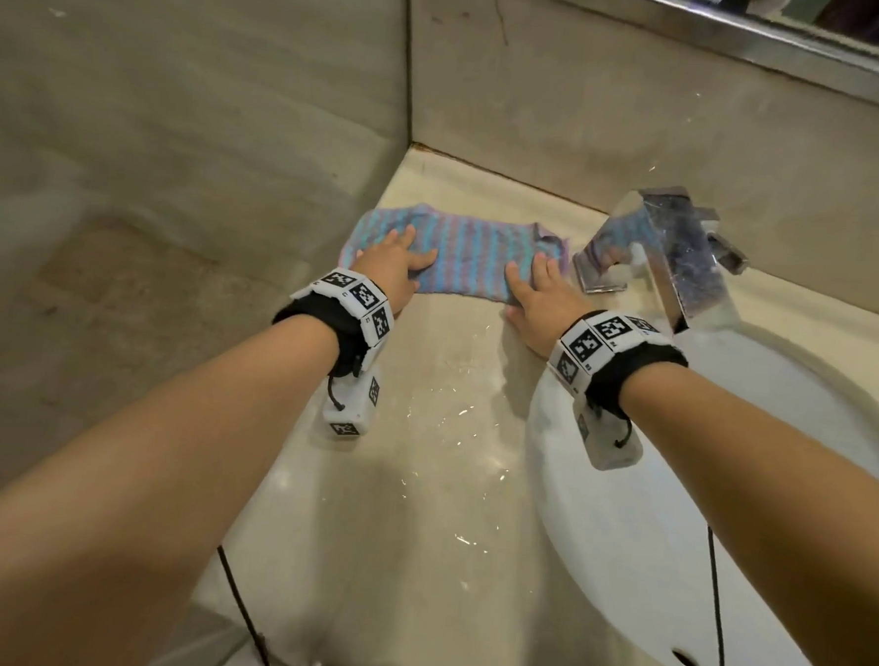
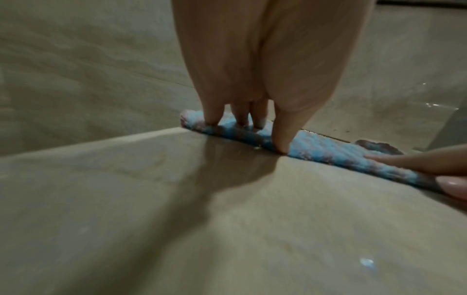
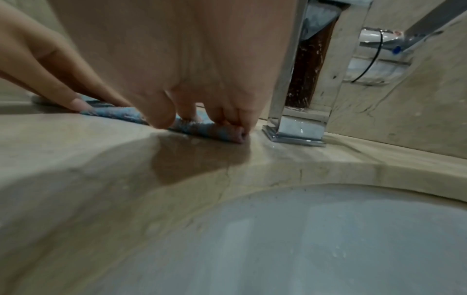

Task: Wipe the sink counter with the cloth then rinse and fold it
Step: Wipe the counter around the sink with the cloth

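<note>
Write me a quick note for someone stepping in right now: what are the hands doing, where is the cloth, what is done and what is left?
Left hand: fingers straight, pressing the cloth's left end.
Right hand: fingers flat on its right end, beside the faucet.
Cloth: a flat strip on the counter, back corner, left of the sink.
Done: counter looks wet; cloth appears folded once, though I cannot confirm rinsing.
Left: probably one more fold.

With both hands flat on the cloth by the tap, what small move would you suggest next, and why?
Probably fold it in half: the left hand carries its end over to the right hand. The cloth lies as a long flat strip on the wet counter, so it looks only partly folded.
</note>
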A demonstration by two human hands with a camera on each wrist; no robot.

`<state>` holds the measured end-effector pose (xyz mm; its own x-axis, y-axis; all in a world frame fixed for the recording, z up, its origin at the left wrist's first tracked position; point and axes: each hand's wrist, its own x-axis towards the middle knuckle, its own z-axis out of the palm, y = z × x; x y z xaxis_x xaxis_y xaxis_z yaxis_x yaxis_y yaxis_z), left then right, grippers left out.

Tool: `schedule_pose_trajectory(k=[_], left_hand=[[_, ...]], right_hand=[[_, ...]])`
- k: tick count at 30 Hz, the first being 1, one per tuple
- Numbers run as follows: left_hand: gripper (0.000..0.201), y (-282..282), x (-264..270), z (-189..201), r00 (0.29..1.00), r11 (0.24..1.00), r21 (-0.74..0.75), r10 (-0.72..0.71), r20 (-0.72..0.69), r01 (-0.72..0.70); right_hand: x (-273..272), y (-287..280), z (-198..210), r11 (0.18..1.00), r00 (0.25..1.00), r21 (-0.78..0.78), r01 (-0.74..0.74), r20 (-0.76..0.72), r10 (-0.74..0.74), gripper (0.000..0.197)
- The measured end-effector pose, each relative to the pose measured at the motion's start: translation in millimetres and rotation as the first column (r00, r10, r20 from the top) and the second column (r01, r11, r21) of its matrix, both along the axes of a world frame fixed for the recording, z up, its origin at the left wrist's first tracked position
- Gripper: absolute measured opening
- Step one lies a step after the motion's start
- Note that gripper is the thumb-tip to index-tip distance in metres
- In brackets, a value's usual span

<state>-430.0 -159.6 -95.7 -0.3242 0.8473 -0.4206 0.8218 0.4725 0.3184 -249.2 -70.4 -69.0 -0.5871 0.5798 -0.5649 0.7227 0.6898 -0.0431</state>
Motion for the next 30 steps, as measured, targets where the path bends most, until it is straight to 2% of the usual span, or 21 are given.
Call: schedule_pose_trajectory(k=[7,18,30], left_hand=[[0.05,-64.6,30.8,1.5,0.997,0.997,0.017,0.071,0.003,-0.072],[0.052,-164.6,81.8,3.0,0.98,0.98,-0.078,0.177,-0.091,-0.184],[0.047,-236.5,116.8,4.7,0.954,0.951,-0.071,0.299,-0.011,-0.299]], right_hand=[[24.0,-37.6,-0.5,0.99,0.99,0.018,-0.143,-0.006,0.143,0.059],[46.6,-104.9,1.4,0.951,0.951,0.02,-0.307,0.022,0.307,0.058],[67.5,-153.7,-3.0,0.916,0.917,0.034,-0.399,0.003,0.399,0.058]])
